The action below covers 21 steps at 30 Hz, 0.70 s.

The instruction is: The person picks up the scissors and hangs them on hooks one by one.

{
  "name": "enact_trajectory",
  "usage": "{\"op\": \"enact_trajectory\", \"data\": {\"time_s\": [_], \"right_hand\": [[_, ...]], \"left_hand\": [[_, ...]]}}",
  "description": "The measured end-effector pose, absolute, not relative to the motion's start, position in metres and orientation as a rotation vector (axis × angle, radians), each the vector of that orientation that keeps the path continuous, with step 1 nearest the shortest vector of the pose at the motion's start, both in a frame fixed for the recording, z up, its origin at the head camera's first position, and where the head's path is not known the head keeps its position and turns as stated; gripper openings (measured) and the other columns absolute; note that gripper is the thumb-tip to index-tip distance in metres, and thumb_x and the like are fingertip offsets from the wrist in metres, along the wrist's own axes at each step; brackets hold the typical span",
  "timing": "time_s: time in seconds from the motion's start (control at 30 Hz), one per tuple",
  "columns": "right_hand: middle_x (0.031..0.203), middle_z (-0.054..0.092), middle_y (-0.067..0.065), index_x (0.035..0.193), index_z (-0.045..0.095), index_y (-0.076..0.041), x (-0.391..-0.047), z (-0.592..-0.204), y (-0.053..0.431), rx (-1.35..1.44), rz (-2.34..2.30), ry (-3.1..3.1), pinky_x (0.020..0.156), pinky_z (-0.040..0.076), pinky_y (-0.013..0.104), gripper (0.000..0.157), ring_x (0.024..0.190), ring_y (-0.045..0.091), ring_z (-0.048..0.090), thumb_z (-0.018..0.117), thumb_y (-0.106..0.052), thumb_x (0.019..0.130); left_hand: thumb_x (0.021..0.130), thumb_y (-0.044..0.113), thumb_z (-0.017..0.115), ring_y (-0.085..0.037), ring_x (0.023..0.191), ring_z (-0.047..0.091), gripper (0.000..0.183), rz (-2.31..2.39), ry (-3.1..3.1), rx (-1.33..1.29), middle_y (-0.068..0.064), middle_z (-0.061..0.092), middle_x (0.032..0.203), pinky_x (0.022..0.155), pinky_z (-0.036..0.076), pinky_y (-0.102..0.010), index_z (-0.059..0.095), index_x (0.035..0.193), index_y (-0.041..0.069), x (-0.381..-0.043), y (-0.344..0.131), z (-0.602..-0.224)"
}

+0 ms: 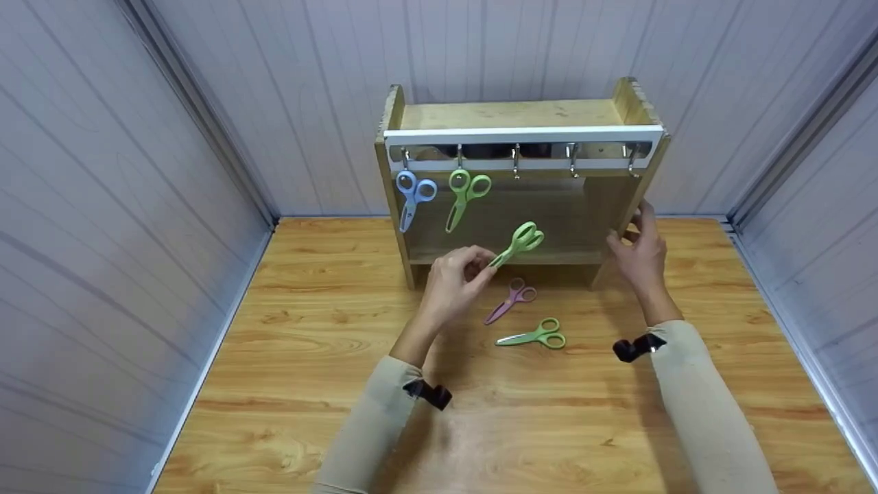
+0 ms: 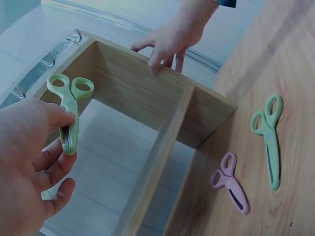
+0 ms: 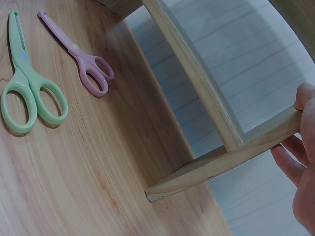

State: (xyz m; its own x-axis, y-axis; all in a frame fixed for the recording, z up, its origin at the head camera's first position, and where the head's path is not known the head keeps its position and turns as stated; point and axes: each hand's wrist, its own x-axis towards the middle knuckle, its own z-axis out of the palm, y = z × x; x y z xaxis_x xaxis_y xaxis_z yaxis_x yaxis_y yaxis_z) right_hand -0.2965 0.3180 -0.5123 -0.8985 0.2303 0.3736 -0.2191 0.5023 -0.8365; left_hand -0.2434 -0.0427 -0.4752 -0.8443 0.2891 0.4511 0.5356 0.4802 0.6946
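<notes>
My left hand [image 1: 456, 281] pinches a pair of green scissors [image 1: 523, 240] by the blade end, handle loops pointing up and away, in front of the wooden rack [image 1: 597, 257]. With thumb and fingers on either edge, my right hand [image 1: 641, 250] grips the rack's right side panel [image 3: 221, 160]. Blue scissors [image 1: 409, 199] hang by a loop from the leftmost hook, and another green pair [image 1: 461, 199] hangs from the hook beside it. Three hooks to the right, such as the middle hook [image 1: 516, 162], hold nothing. Purple scissors [image 2: 231, 184] and more green scissors [image 2: 269, 140] lie on the table.
The rack stands on the wood-grain table [image 1: 309, 412] against the back panelled wall [image 1: 343, 103]. Its white hook rail [image 1: 521, 135] runs along the upper front. Light panelled walls also close in the left and right sides.
</notes>
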Motion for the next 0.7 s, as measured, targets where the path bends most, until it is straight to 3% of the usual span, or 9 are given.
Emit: {"op": "enact_trajectory", "data": {"time_s": [0.43,0.7], "right_hand": [[0.161,0.061,0.033,0.171,0.038,-0.012,-0.295,-0.511,0.318,-0.03,1.358,-2.329,0.084,0.047,0.002,0.074,0.131,0.057,0.073,0.067,-0.007,0.103],[0.164,0.06,0.029,0.172,0.037,-0.014,-0.294,-0.51,0.318,-0.032,1.359,-2.34,0.094,0.055,0.012,0.075,0.134,0.052,0.073,0.068,-0.009,0.105]], "left_hand": [[0.103,0.011,0.078,-0.026,0.083,0.071,0.014,-1.33,-2.411,-0.699,-0.015,0.079,0.094,0.076,0.049,-0.023,0.082,0.114,0.004,-0.25,-0.043,-0.462],[0.103,0.01,0.078,-0.011,0.08,0.061,0.015,-1.462,-2.381,-0.676,-0.015,0.079,0.095,0.073,0.049,-0.02,0.081,0.116,0.003,-0.252,-0.043,-0.452]]}}
